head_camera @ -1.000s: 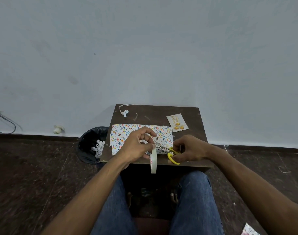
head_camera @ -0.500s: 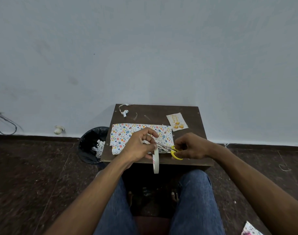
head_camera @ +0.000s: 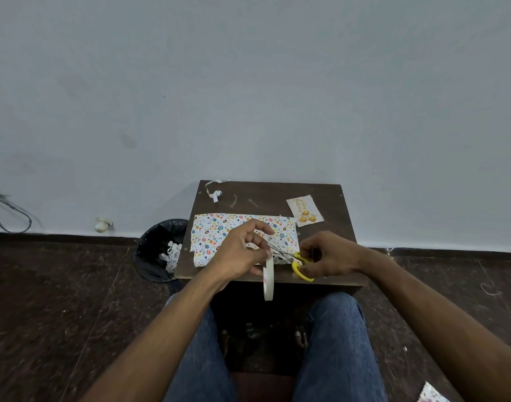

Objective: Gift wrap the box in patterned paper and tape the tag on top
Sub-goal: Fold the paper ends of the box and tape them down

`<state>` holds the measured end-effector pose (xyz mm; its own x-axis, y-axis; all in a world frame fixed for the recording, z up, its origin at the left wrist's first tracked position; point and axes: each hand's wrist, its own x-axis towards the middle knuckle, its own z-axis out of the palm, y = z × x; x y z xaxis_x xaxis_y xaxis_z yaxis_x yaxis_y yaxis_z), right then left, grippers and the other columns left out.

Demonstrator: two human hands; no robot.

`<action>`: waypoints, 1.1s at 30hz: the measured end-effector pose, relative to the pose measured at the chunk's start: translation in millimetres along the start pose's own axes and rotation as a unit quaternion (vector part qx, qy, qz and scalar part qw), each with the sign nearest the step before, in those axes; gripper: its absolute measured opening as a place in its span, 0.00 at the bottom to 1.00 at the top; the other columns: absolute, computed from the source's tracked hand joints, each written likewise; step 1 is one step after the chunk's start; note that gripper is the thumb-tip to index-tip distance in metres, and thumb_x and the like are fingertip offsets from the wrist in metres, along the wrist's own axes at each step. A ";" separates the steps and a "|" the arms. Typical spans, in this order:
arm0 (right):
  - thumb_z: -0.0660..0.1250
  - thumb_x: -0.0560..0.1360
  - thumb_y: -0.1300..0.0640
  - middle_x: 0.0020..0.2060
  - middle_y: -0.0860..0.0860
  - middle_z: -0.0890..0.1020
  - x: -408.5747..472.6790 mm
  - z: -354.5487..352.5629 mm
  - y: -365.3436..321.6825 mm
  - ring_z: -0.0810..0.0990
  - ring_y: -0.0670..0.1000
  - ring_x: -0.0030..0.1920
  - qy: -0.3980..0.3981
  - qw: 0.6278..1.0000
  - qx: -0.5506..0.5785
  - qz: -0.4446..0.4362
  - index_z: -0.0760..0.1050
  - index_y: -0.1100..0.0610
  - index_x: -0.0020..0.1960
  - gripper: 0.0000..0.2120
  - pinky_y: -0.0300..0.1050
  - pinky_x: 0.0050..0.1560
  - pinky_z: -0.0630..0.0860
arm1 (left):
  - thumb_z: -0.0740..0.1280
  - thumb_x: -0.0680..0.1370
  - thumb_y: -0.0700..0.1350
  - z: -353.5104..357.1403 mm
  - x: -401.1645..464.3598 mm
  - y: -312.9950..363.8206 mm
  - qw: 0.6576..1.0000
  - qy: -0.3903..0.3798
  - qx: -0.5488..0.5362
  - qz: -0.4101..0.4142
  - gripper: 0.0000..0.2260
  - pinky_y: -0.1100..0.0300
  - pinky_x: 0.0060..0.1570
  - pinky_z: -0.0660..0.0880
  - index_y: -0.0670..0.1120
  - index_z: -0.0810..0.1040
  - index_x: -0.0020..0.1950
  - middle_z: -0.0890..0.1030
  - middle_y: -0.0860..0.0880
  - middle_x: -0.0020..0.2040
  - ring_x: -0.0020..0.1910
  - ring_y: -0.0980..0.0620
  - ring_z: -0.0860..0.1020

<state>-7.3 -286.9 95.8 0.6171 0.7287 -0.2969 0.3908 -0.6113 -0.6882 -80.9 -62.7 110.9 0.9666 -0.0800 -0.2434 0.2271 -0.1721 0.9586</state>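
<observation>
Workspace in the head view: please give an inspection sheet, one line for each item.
Surface: small dark table, scuffed.
Job's things: wrapped box; tag lying apart at the far right; tape roll; scissors.
Clutter: paper strips at the far edge.
Grippers: left hand holds the tape roll; right hand grips the scissors.
Cables: wires at the left wall.
Surroundings: bin with scraps, wall, dark floor.

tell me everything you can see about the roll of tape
The roll of tape is a thin, cream-white ring with small red print near its top. It hangs edge-on to the camera, upright, off the left hand, which grips its upper part just past the near edge of the table. A strip seems pulled up from it towards the blades of the yellow-handled scissors; the strip itself is hard to make out.
</observation>
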 end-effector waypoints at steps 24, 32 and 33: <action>0.71 0.72 0.45 0.42 0.52 0.80 10.2 41.5 82.0 0.79 0.53 0.44 0.161 0.899 -0.045 0.405 0.74 0.54 0.39 0.13 0.48 0.45 0.77 | 0.70 0.74 0.31 -4.9 5.0 -17.2 0.996 0.076 -0.036 -0.015 0.16 0.54 0.36 0.81 0.48 0.78 0.55 0.81 0.47 0.40 0.38 0.52 0.82; 0.65 0.75 0.55 0.40 0.58 0.82 16.5 30.7 74.8 0.85 0.56 0.37 0.094 0.900 0.041 0.425 0.76 0.61 0.49 0.09 0.45 0.27 0.79 | 0.72 0.75 0.35 9.5 9.2 -15.1 0.990 0.117 -0.076 -0.004 0.12 0.55 0.34 0.81 0.48 0.78 0.54 0.81 0.48 0.38 0.40 0.52 0.83; 0.65 0.75 0.55 0.40 0.58 0.82 16.1 28.8 73.6 0.85 0.56 0.37 0.087 0.899 0.035 0.427 0.76 0.61 0.49 0.09 0.45 0.28 0.80 | 0.72 0.75 0.35 11.0 9.5 -15.3 0.989 0.125 -0.082 -0.002 0.12 0.55 0.33 0.80 0.48 0.78 0.54 0.80 0.48 0.38 0.40 0.51 0.83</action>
<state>11.7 -311.2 21.2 0.7721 -0.0607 -0.6326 -0.3165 -0.8999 -0.3001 -76.5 -71.7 92.4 0.9604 0.1680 -0.2221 0.2268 -0.0090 0.9739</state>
